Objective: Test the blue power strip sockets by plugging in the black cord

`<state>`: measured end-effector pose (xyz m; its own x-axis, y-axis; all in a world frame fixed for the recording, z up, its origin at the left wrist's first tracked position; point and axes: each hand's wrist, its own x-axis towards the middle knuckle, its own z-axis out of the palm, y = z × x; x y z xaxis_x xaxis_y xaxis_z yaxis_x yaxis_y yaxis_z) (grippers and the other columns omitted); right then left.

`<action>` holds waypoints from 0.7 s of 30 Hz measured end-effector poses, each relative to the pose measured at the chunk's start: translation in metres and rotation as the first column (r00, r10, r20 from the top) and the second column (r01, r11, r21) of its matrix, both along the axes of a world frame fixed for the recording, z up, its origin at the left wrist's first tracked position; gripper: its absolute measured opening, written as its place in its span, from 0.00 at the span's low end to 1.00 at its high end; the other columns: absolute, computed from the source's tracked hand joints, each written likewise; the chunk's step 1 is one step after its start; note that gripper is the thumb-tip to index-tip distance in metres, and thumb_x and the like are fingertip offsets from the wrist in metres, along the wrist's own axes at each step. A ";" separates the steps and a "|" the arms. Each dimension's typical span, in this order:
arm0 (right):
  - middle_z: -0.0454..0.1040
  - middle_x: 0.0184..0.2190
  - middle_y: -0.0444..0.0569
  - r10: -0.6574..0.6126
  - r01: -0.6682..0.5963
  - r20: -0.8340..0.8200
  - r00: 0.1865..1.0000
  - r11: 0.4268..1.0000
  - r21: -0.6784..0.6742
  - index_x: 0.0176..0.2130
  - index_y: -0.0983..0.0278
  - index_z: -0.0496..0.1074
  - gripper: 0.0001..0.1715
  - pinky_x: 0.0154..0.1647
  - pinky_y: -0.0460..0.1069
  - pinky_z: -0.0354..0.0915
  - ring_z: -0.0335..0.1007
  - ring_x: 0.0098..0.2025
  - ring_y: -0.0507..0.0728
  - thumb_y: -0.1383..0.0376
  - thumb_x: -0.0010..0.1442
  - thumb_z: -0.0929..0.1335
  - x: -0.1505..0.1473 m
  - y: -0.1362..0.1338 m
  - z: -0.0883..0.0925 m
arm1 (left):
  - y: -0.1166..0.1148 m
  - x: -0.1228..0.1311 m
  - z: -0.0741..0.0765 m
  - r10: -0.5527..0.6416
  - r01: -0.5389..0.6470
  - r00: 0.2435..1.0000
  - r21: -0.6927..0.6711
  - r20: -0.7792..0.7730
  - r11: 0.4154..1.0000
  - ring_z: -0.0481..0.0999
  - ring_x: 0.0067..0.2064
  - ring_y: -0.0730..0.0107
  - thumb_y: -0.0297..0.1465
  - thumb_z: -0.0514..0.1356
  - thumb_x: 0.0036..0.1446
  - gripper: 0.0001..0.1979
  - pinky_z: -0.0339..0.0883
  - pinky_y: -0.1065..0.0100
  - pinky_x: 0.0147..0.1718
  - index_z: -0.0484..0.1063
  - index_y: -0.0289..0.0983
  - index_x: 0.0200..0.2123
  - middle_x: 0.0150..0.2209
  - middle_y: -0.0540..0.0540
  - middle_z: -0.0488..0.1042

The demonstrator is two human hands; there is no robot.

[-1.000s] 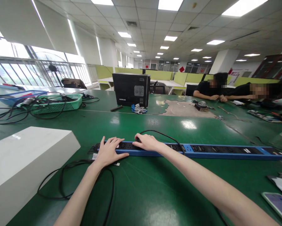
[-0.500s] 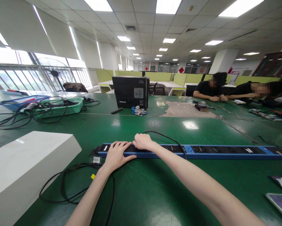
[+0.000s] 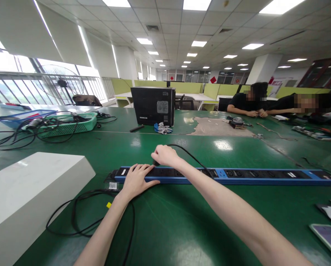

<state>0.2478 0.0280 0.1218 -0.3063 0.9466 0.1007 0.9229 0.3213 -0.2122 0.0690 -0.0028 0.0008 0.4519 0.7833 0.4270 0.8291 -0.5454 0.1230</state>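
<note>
A long blue-and-black power strip (image 3: pixel 245 176) lies across the green table in front of me. My left hand (image 3: pixel 139 179) grips its left part, fingers over the top and thumb along the front side. Just above the strip, my right hand (image 3: pixel 165 155) is closed around a black plug (image 3: pixel 155 163), most of which the fingers hide. From behind that hand a black cable (image 3: pixel 189 152) arches rightward and down to the strip. Several sockets show on the strip's right half; those near my hands are partly covered.
A white box (image 3: pixel 40 184) stands at the left beside a coiled black cable (image 3: pixel 73 214). Farther back are a green basket (image 3: pixel 68 129) with cables, a black computer case (image 3: pixel 151 107) and gloves (image 3: pixel 163 128). A phone (image 3: pixel 327 238) lies at right; two people sit beyond.
My right hand has risen from the strip, and the plug now shows beneath its fingers. My left hand stays on the strip.
</note>
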 end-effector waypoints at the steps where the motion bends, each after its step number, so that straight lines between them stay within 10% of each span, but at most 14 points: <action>1: 0.80 0.43 0.59 0.030 -0.029 -0.015 0.999 0.998 0.048 0.43 0.65 0.78 0.22 0.43 0.53 0.69 0.77 0.46 0.64 0.56 0.65 0.61 -0.002 -0.004 0.019 | -0.001 0.001 0.001 -0.001 0.001 1.000 0.003 -0.001 1.000 0.68 0.59 0.50 0.61 0.55 0.55 0.36 0.50 0.49 0.63 0.67 0.49 0.61 0.57 0.44 0.73; 6: 0.79 0.47 0.59 0.090 -0.092 0.028 0.996 0.992 0.083 0.47 0.65 0.75 0.21 0.45 0.54 0.69 0.76 0.47 0.64 0.56 0.64 0.62 0.007 -0.010 0.074 | -0.003 0.002 0.002 -0.004 0.004 1.000 0.015 -0.014 1.000 0.69 0.57 0.50 0.61 0.55 0.56 0.36 0.50 0.49 0.62 0.66 0.50 0.62 0.55 0.44 0.74; 14: 0.80 0.43 0.54 0.052 -0.041 0.182 0.982 0.997 -0.061 0.45 0.59 0.74 0.19 0.41 0.53 0.66 0.77 0.44 0.64 0.53 0.65 0.61 0.073 -0.006 -0.007 | -0.001 0.001 0.000 -0.003 0.003 1.000 0.028 -0.006 1.000 0.69 0.56 0.50 0.60 0.55 0.56 0.36 0.52 0.49 0.62 0.66 0.51 0.62 0.54 0.44 0.74; 21: 0.79 0.45 0.50 0.134 -0.124 0.041 0.990 0.974 -0.192 0.46 0.59 0.73 0.19 0.40 0.48 0.63 0.75 0.44 0.59 0.54 0.67 0.59 0.078 0.010 -0.040 | -0.004 0.002 0.002 0.004 -0.004 1.000 0.031 -0.004 0.999 0.69 0.56 0.50 0.60 0.56 0.56 0.35 0.52 0.50 0.61 0.66 0.51 0.62 0.54 0.44 0.74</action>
